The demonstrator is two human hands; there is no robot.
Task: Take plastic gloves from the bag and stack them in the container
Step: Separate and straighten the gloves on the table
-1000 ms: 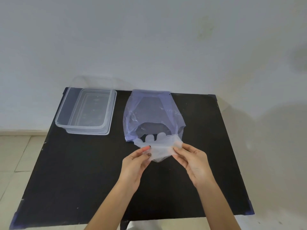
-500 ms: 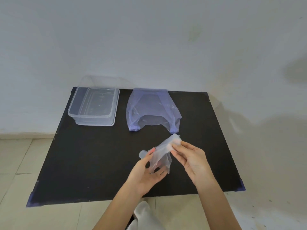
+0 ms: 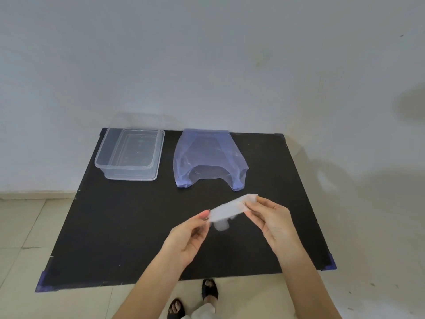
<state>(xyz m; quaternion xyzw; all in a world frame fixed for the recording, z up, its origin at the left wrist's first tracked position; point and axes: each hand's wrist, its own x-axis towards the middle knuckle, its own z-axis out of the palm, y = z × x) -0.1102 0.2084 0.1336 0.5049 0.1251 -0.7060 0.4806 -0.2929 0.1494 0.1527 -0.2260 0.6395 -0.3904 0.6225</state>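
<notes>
A thin, see-through plastic glove [image 3: 230,209] is stretched between my two hands above the black table [image 3: 128,222]. My left hand [image 3: 190,234] pinches its lower left end. My right hand [image 3: 274,223] pinches its upper right end. The glove's fingers hang down below the middle. A bluish plastic bag [image 3: 207,157] lies flat at the back of the table, its mouth facing me. A clear rectangular container [image 3: 131,155] stands at the back left and looks empty.
A white wall rises right behind the table. Pale tiled floor [image 3: 20,229] shows to the left and in front. My feet in dark sandals [image 3: 209,290] stand at the table's near edge.
The glove came out of the bag's mouth and toward me. My hands have since spread apart and pulled it out lengthwise. The bag has settled flat.
</notes>
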